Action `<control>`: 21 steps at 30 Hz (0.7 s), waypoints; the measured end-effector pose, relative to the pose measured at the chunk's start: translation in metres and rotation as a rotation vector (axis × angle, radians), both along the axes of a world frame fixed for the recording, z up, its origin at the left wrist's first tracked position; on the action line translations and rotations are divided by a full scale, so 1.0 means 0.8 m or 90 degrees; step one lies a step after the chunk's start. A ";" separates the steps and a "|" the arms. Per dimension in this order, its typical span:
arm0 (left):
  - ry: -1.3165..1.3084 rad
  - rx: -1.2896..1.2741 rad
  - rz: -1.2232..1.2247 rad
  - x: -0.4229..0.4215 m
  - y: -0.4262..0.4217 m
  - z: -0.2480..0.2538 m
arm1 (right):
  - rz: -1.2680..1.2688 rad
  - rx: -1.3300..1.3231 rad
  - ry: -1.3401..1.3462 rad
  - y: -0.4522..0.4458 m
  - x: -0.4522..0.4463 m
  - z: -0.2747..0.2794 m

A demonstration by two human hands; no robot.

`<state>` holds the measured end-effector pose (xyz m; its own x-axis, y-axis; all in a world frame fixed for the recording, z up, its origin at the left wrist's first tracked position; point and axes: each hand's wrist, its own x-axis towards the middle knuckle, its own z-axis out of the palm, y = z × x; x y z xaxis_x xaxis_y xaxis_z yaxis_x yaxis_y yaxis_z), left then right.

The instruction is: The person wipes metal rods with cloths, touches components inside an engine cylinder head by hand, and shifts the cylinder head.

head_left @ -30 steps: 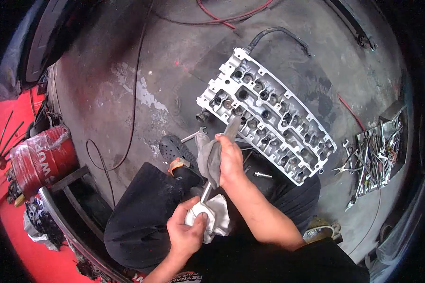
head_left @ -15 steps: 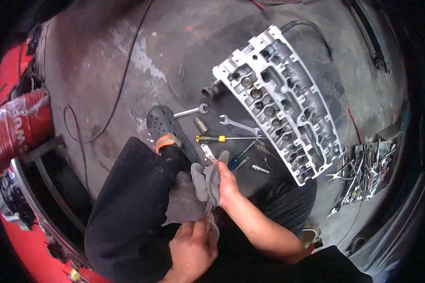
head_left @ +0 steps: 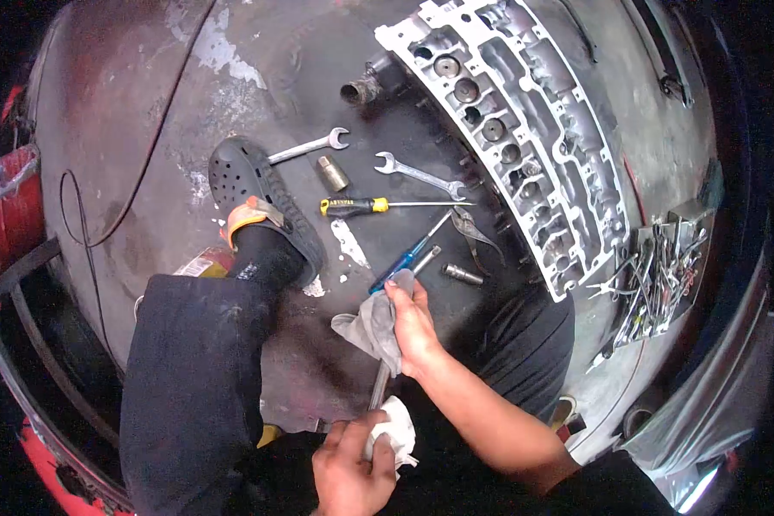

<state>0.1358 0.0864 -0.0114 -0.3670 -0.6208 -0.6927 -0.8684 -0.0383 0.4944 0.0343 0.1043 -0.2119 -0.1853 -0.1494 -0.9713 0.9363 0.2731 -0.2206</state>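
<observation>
Between my hands runs a metal rod [head_left: 379, 389]. My left hand [head_left: 355, 464] is closed around its lower end together with a white cloth [head_left: 396, 428]. Higher up, my right hand [head_left: 413, 320] grips a grey cloth [head_left: 373, 327] wrapped around the rod, whose upper end is hidden. Just beyond my right hand, a blue screwdriver [head_left: 409, 258] lies on the floor beside a socket tool [head_left: 427, 258]. A silver cylinder head [head_left: 525, 129] lies at the upper right.
A yellow-black screwdriver [head_left: 353, 206], two wrenches [head_left: 305, 149], a socket [head_left: 333, 173], pliers [head_left: 473, 230] and a small metal socket [head_left: 463, 274] lie on the floor. My shoe [head_left: 248, 181] is at left. A tool tray [head_left: 662, 284] sits at right; a red drum [head_left: 10, 211] at far left.
The view has shifted down and right, and floor tools once hidden now show. My hands keep hold of the rod and cloths; my left hand's fingers have turned over the white cloth.
</observation>
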 end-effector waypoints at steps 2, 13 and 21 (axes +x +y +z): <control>0.001 0.025 0.053 0.002 0.007 0.000 | -0.023 -0.036 -0.012 0.017 -0.005 -0.012; 0.002 0.070 0.069 0.000 -0.031 0.099 | 0.365 -0.013 0.394 0.055 -0.087 -0.004; 0.019 -0.043 -0.245 -0.049 -0.110 0.240 | 0.743 0.034 0.842 -0.054 -0.197 0.103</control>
